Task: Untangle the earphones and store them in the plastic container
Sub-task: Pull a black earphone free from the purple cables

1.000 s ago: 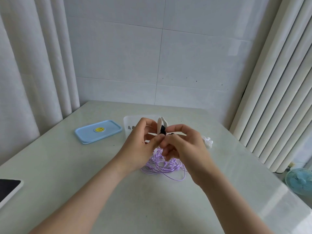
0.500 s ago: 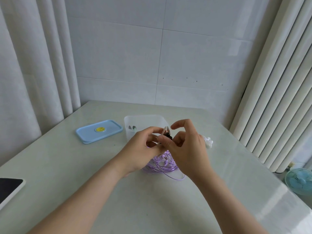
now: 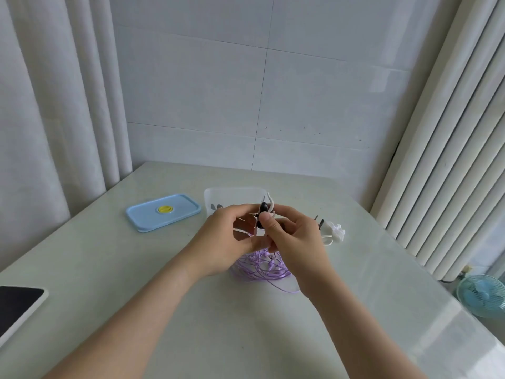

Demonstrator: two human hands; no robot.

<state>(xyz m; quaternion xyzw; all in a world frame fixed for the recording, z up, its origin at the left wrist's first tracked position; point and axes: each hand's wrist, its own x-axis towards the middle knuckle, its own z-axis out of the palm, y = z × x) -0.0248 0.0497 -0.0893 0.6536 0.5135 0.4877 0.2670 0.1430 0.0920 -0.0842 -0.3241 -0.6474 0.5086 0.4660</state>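
A tangle of purple earphone cable (image 3: 262,269) lies on the table under my hands. My left hand (image 3: 226,242) and my right hand (image 3: 295,242) meet above it, fingers curled, both pinching a small black piece with white cable loops (image 3: 264,207) that sticks up between them. The clear plastic container (image 3: 232,195) stands just behind my hands, with small dark things inside at its left end. Its blue lid (image 3: 164,212) with a yellow round mark lies to the left.
A white plug with cord (image 3: 332,231) lies right of my right hand. A dark tablet (image 3: 16,305) sits at the table's left edge. Curtains hang left and right, a tiled wall stands behind, and a small blue fan (image 3: 482,295) is on the floor at the right.
My right hand's fingers have closed down onto the black piece. Both hands stayed over the purple cable with small shifts; the white loops now stand upright between them.
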